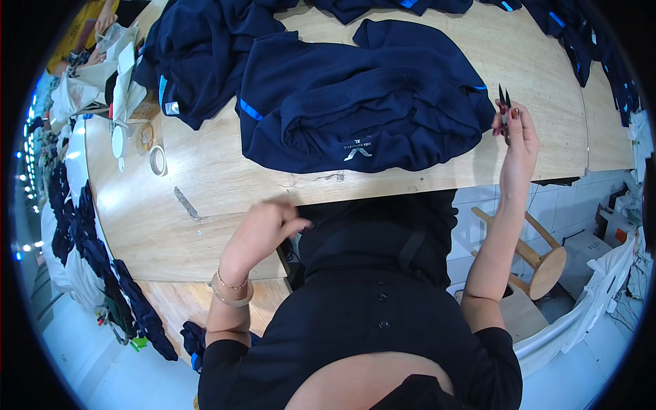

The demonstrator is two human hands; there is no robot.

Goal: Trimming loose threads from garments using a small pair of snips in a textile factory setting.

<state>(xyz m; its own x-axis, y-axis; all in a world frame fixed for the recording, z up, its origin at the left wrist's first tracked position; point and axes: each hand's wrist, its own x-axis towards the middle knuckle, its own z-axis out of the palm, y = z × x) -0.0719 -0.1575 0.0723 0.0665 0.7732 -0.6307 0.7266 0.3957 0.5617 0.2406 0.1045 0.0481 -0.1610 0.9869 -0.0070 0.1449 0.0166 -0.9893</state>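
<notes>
A navy garment (369,130) with light blue side stripes lies folded on the wooden table (547,133) in front of me. Its neck opening faces me, with a pale print inside. At the garment's right edge, my right hand (517,130) is closed around small dark thread snips (504,106), blades pointing up and away. My left hand (266,229) hovers by the table's near edge, bent at the wrist and apart from the garment. Motion blurs its fingers, and nothing held in it can be made out. Loose dark threads (335,178) lie between the garment and the edge.
More navy garments (205,51) are heaped at the far left and far right. A tape roll (158,161) and a grey strip (183,203) lie on the left of the table. A wooden stool (547,272) stands low on the right. Another person's hand (106,19) shows far left.
</notes>
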